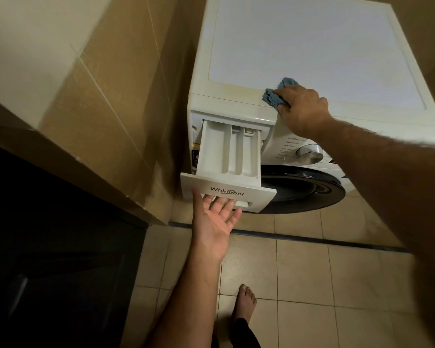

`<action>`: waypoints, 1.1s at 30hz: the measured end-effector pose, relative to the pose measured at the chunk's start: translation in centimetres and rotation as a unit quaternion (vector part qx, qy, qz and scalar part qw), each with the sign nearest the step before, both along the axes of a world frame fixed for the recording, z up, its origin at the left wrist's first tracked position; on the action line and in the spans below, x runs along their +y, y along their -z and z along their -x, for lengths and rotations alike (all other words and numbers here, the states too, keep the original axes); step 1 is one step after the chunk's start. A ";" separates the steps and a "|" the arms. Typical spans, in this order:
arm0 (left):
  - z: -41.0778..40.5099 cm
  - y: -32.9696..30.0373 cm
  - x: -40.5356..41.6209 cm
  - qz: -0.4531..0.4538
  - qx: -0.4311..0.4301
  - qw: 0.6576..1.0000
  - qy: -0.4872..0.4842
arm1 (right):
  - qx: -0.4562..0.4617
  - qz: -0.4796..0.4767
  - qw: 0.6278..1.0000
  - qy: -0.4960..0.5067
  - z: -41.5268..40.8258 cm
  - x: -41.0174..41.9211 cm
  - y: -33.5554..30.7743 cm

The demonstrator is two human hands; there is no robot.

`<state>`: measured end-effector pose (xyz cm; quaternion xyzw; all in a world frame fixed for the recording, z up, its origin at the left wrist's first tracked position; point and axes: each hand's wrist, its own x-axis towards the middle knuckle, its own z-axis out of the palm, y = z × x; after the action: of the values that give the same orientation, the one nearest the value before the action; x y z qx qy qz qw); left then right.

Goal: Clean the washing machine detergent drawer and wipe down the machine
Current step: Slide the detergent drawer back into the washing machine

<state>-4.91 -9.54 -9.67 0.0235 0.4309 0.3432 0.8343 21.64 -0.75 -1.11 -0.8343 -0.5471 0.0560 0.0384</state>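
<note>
A white front-loading washing machine stands against a tiled wall. Its detergent drawer is pulled far out, showing pale inner compartments and a front panel with the brand name. My left hand is palm up below that panel, its straight fingers reaching into the handle recess. My right hand grips a crumpled blue cloth and presses it on the machine's top near the front edge, where the rim looks yellowed.
A silver dial and the dark round door sit on the machine's front. A beige tiled wall and a dark cabinet close in the left side. My bare foot stands on the tiled floor.
</note>
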 end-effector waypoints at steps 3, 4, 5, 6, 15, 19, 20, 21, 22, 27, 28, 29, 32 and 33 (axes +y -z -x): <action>0.0 0.2 -0.2 0.002 -0.010 1.000 -0.010 | -0.002 0.000 1.000 -0.001 0.0 0.1 0.1; -0.1 0.2 -0.2 0.000 -0.010 1.000 -0.011 | -0.003 0.000 1.000 -0.001 0.0 0.0 0.1; -0.1 0.2 -0.2 -0.002 -0.009 1.000 -0.010 | -0.004 0.000 1.000 -0.001 0.0 0.0 0.1; -0.2 0.2 -0.2 -0.007 -0.008 1.000 -0.007 | -0.006 0.000 1.000 -0.001 0.0 0.1 0.1; -1.1 0.8 -0.1 -0.043 0.002 0.999 0.008 | -0.013 -0.016 1.000 -0.004 -0.1 0.1 0.4; -2.0 0.7 0.7 -0.053 -0.002 0.999 -0.007 | -0.011 -0.022 1.000 -0.004 -0.1 0.0 0.5; -2.3 0.5 1.2 -0.055 0.000 0.998 -0.009 | -0.010 -0.024 1.000 -0.003 -0.1 0.0 0.5; -2.7 0.3 1.8 -0.055 0.002 0.998 -0.010 | -0.008 -0.028 1.000 -0.004 -0.1 0.0 0.6; -3.1 0.1 2.4 -0.056 0.002 0.998 -0.011 | -0.005 -0.033 0.999 -0.006 -0.1 0.0 0.7; -5.1 -0.3 6.1 -0.039 0.007 0.999 -0.008 | 0.008 -0.045 0.999 -0.009 -0.4 -0.2 1.0; -5.6 -0.2 6.7 -0.035 0.009 0.999 -0.010 | 0.011 -0.046 0.999 -0.008 -0.4 -0.2 1.0; -6.0 -0.2 7.4 -0.032 0.014 0.999 -0.009 | 0.014 -0.047 0.999 -0.007 -0.3 -0.2 1.1; -7.9 -0.9 9.9 -0.028 0.035 0.999 -0.001 | 0.020 -0.045 0.999 -0.005 -0.3 -0.2 1.1; -8.4 -1.1 10.6 -0.031 0.055 0.998 0.008 | 0.019 -0.042 0.999 -0.006 -0.3 -0.2 1.2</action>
<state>3.45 1.08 -8.59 0.0718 0.4650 0.3476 0.8111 21.93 -0.94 -2.27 -0.8277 -0.5527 0.0491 0.0840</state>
